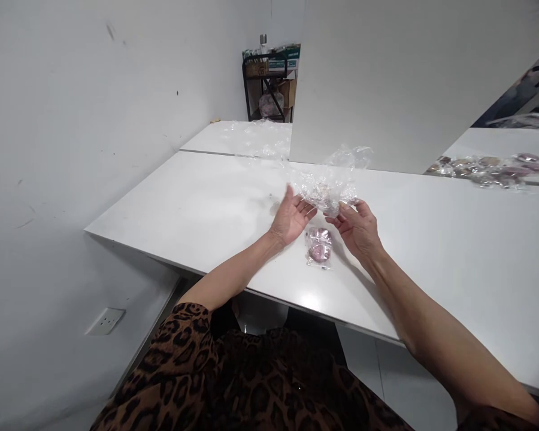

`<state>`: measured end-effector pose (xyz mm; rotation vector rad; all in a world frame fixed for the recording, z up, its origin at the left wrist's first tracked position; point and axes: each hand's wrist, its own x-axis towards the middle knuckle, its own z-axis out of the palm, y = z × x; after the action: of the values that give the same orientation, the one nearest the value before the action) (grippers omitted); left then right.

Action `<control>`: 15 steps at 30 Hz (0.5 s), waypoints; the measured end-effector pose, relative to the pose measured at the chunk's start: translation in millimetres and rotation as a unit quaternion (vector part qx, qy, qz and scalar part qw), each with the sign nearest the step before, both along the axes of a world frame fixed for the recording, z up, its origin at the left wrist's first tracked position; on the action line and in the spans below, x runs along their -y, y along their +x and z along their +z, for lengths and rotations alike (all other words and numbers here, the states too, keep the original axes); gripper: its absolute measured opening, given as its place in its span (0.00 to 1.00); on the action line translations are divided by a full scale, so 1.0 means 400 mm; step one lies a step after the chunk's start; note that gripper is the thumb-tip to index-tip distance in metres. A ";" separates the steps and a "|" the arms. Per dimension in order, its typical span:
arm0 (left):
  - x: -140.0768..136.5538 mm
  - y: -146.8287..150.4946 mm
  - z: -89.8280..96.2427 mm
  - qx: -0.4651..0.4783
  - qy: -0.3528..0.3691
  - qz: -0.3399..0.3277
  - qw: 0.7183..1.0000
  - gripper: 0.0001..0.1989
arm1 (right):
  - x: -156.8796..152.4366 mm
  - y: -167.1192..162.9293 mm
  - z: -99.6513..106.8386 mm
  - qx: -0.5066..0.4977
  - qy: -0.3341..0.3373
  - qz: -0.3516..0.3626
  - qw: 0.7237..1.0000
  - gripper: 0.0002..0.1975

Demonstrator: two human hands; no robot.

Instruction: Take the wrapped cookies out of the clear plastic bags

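A leopard-print top (pixel 251 383) fronts the white table (pixel 453 257), over which the right hand (pixel 360 232) pinches a clear plastic bag (pixel 335 179), the left hand (pixel 290 221), fingers extended, supports it, and a pink-filled packet (pixel 320 250) lies nearer the wearer.

bright indoor light on a white table (pixel 175 203), glare spot at five o'clock, glints off clear plastic (pixel 335 178) at two, soft shadow at four, edges stretched wide-angle

Table (pixel 197 203): white
Near side: clear packet (pixel 320 246), pinkish contents
Mid: small pale item (pixel 274 208), unclear
Far left: crumpled plastic (pixel 260 139) across seam
Far right: packet heap (pixel 503 171), mixed colours
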<state>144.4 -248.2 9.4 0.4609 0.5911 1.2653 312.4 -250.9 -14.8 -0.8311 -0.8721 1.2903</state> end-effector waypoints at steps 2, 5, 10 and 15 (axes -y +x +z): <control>0.000 0.009 -0.015 -0.042 0.021 -0.017 0.999 0.14 | 0.009 -0.007 0.000 0.017 0.021 0.010 1.000 0.24; -0.003 0.013 -0.032 -0.099 0.031 -0.008 0.995 0.15 | 0.018 -0.008 -0.001 0.048 0.021 0.024 0.998 0.21; 0.001 0.021 -0.045 -0.180 0.103 0.054 0.977 0.15 | 0.020 -0.001 -0.014 0.085 0.015 0.002 0.996 0.37; 0.004 0.022 -0.029 -0.153 0.091 0.057 0.982 0.15 | 0.025 -0.006 -0.010 0.146 0.017 -0.051 0.988 0.28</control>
<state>153.1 -249.7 -2.2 0.7931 0.7713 1.3754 310.2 -260.8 -19.0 -1.0407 -1.0653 1.0772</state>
